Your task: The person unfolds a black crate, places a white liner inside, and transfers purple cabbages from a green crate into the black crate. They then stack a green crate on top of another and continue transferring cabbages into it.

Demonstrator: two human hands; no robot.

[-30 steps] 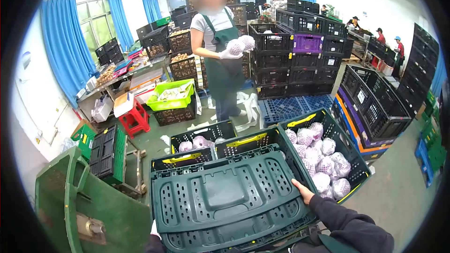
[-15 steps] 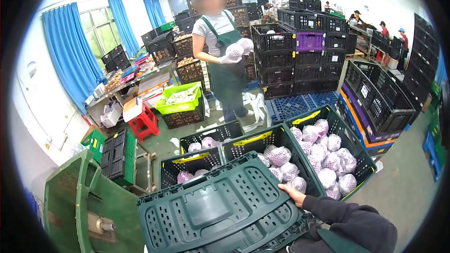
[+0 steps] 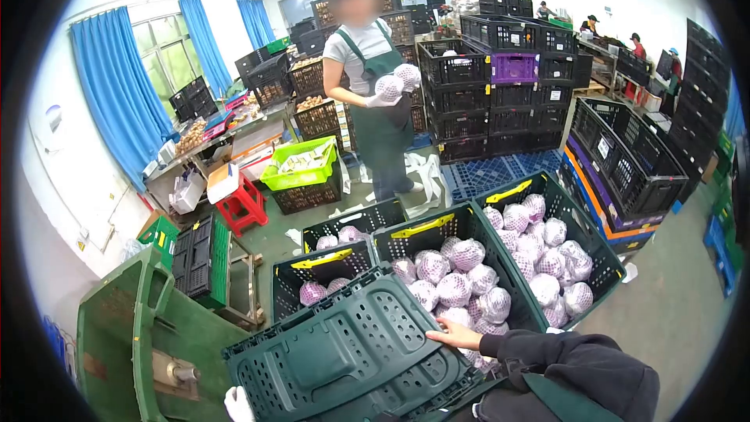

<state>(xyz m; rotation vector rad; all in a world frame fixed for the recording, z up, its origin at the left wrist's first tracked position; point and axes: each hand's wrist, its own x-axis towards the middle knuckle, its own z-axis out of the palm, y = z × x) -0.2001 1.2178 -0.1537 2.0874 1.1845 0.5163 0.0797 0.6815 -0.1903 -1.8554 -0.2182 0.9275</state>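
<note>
A folded dark green plastic crate (image 3: 336,348) lies tilted in front of me, its flat perforated panels facing up. My right hand (image 3: 455,334), ungloved, grips its right edge, fingers over the top. At its lower left edge, my left hand (image 3: 238,405) in a white glove holds on; part of that hand is cut off by the frame. Just beyond stands an open dark green crate (image 3: 512,297) with round, purplish-white produce (image 3: 453,289) in foam netting. The folded crate covers part of the smaller-looking crate (image 3: 320,262) to its left.
A right-hand crate (image 3: 539,182) holds more netted produce. Across from me, a person in an apron (image 3: 379,125) holds two netted pieces. Stacked black crates (image 3: 461,101) stand on a blue pallet (image 3: 500,176). A green metal bin (image 3: 156,328) is close on my left.
The folded crate has shifted left and down with my right hand, uncovering more produce in the middle crate. My gloved left hand has come into view at its left edge.
</note>
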